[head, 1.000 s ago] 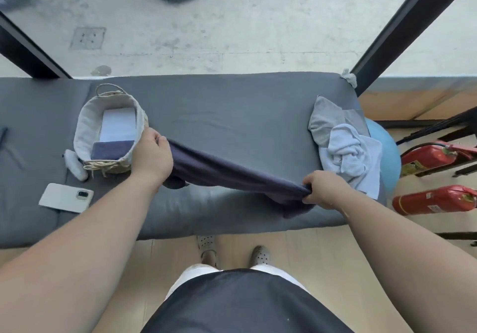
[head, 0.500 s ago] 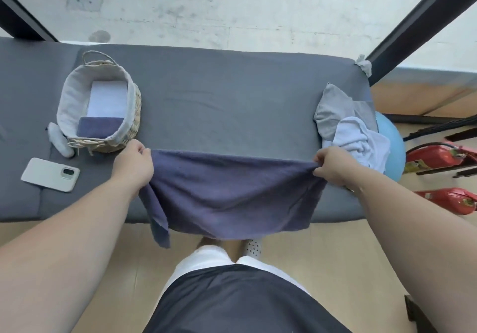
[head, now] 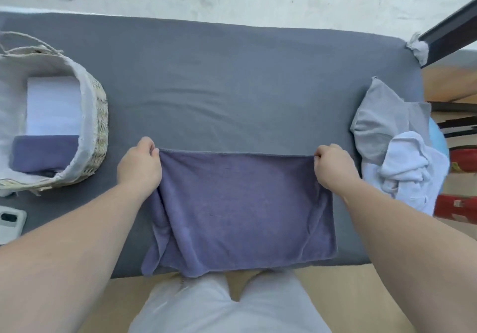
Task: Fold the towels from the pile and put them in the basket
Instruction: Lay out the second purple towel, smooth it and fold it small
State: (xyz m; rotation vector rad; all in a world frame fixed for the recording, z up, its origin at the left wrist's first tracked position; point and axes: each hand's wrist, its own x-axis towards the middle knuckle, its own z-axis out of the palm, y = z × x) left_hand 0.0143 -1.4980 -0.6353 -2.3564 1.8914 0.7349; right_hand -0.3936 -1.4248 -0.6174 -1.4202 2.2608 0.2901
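A purple towel (head: 240, 208) lies spread on the grey padded table (head: 232, 79), its near edge hanging a little over the front. My left hand (head: 139, 167) pinches its far left corner and my right hand (head: 334, 168) pinches its far right corner, the far edge stretched straight between them. At the left stands a woven basket (head: 95, 115) with a cloth liner; inside lie a folded white towel (head: 53, 105) and a folded purple towel (head: 44, 152). The pile (head: 392, 146) of grey and white towels sits at the table's right end.
A white phone (head: 10, 223) lies at the table's left front edge. Red fire extinguishers (head: 456, 208) and a blue ball (head: 438, 136) are on the floor to the right. A dark post (head: 449, 33) rises at the far right corner.
The purple towel went from bunched between my hands to pulled wide, then laid flat on the table. Both hands moved away from me and apart, holding its corners throughout.
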